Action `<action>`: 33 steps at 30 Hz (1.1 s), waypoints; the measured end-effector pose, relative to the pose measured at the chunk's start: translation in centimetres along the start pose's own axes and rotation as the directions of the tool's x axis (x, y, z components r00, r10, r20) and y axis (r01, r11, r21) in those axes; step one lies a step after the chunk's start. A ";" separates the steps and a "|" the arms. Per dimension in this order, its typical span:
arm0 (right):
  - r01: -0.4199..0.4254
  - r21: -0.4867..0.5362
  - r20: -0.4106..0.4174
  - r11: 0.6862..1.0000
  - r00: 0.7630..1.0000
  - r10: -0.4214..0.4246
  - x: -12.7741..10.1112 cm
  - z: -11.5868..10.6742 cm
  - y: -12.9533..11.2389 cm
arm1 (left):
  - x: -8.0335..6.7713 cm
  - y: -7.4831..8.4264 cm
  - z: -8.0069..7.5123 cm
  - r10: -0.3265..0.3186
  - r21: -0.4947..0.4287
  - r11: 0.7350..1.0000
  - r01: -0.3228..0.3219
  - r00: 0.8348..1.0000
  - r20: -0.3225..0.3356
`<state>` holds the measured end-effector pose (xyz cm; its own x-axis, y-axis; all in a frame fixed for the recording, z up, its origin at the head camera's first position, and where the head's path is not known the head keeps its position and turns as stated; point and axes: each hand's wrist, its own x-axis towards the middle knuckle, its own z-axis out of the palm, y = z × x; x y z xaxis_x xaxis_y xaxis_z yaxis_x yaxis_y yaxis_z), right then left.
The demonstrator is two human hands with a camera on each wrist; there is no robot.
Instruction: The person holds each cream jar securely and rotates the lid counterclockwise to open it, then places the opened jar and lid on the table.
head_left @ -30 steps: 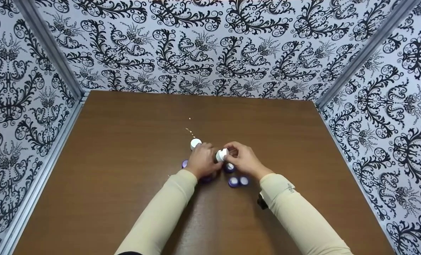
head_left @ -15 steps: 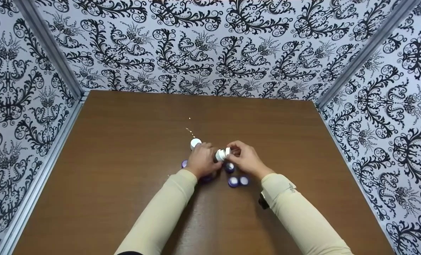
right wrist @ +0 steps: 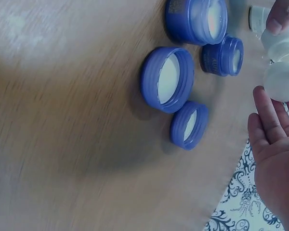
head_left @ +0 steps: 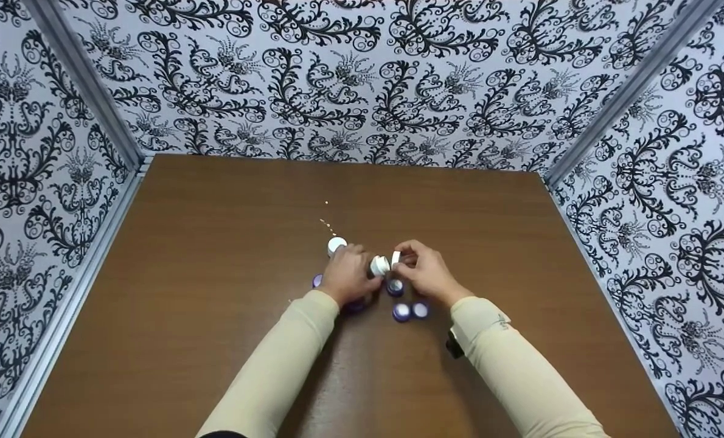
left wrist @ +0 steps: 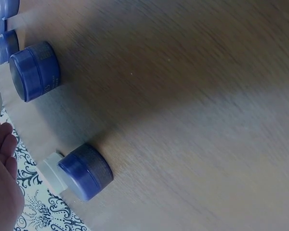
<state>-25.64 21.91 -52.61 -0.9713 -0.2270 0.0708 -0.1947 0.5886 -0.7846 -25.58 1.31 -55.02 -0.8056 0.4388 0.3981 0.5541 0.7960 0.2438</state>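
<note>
Pinched in the right hand is a small white round cap; the white plastic jar is gripped by the left hand (tilted sideways). Contents could be spilled onto the brown wooden bench.

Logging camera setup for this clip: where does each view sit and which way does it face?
Head: worn high, looking forward and down at the brown table; both sleeved arms show, left hand and right hand around a small white jar.
Left wrist: low, skimming the tabletop past blue jars; only a palm edge shows.
Right wrist: low, facing two upturned blue lids; its fingers show.
Shared: head and right wrist both show those lids.
</note>
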 end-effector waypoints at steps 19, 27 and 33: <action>-0.055 -0.086 -0.025 0.995 0.998 0.053 0.6 -0.3 1.8 | -0.2 0.0 -0.2 -0.028 -0.006 1.000 0.028 0.999 0.015; -0.061 -0.107 -0.035 0.992 0.998 0.058 0.9 -0.1 2.5 | -0.2 0.0 -0.3 -0.035 -0.001 0.999 0.035 0.999 0.030; -0.062 -0.085 -0.017 0.994 0.998 0.061 1.1 0.0 2.9 | -0.1 0.0 -0.1 -0.031 0.011 0.999 0.030 0.999 0.027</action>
<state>-27.29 23.32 -54.82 -0.9836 -0.1776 0.0330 -0.1448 0.6655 -0.7322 -25.45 1.21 -54.96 -0.8275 0.4254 0.3664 0.5272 0.8133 0.2463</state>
